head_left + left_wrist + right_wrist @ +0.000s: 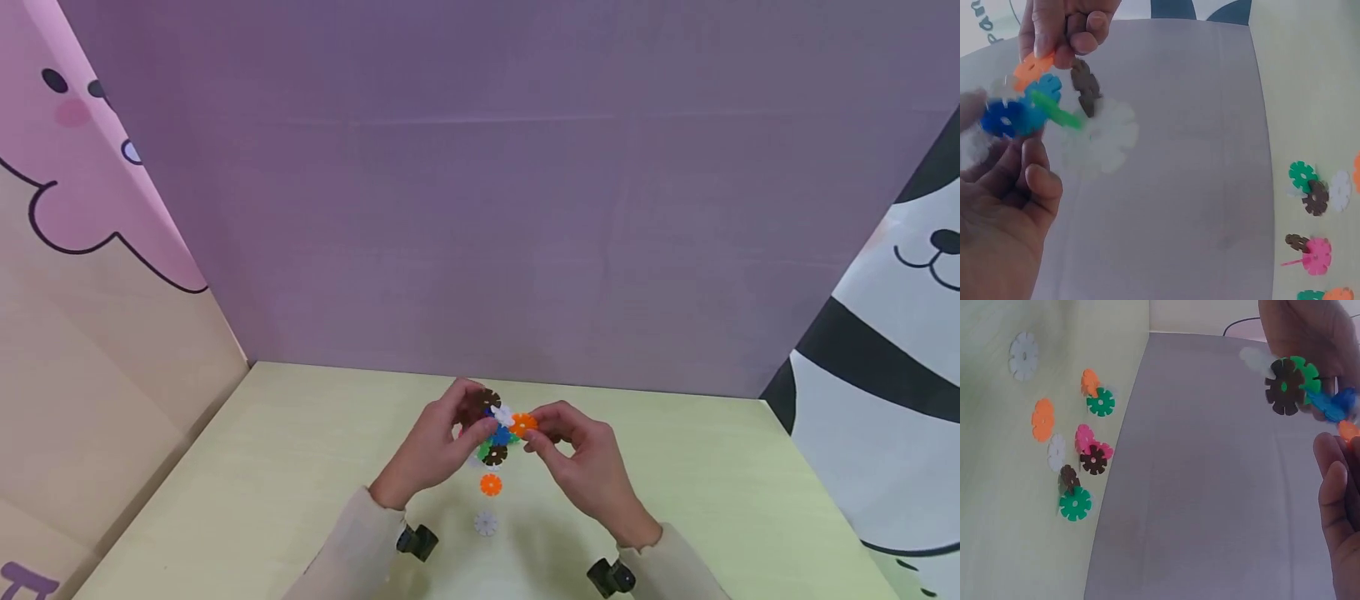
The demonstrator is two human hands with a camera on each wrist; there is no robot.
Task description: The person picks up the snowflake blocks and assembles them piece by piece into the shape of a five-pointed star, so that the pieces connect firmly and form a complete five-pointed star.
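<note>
1. Left wrist view: saw the left hand (1007,215) cut off at the left edge and a pale disc (1108,137) blurred.
2. Lost part of a loose orange disc (1357,172) there to the right edge, a green disc (1310,295) to the bottom.
3. Right wrist view: saw the right hand (1342,500) cut off at the right edge, with a held orange piece (1349,430).
4. Head view: could not count the small overlapping discs (500,435) between the hands.
</note>
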